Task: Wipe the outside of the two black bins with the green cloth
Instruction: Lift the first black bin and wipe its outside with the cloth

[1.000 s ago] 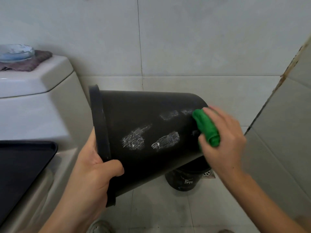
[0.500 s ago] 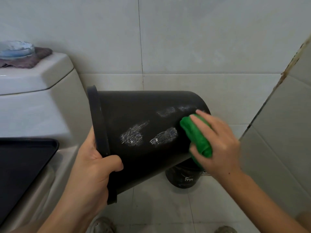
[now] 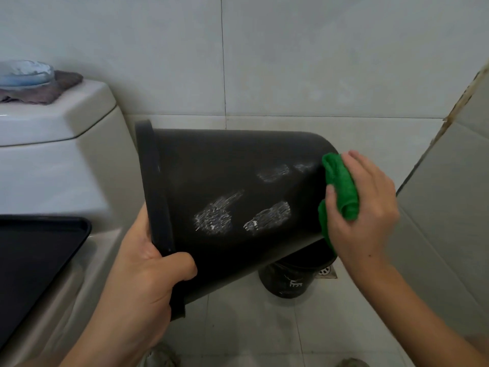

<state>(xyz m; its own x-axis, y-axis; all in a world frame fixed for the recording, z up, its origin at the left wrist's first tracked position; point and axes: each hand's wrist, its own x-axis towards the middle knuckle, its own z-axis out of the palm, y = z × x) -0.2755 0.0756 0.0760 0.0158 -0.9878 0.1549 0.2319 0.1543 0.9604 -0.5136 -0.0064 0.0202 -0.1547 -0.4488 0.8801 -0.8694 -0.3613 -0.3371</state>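
A black bin lies on its side in the air, its rim to the left and its base to the right. White scuff marks show on its side. My left hand grips the rim at the lower left, thumb over the outside wall. My right hand holds a bunched green cloth and presses it against the bin's base end. A second black bin stands on the floor below, mostly hidden by the held one.
A white toilet tank stands at the left with a blue dish on a brown rag on top. A black toilet lid lies at the lower left. A floor drain sits by the second bin. Tiled walls close in behind and right.
My right hand slid the green cloth left along the bin's side, then back right to the base end. My left hand kept its grip on the rim.
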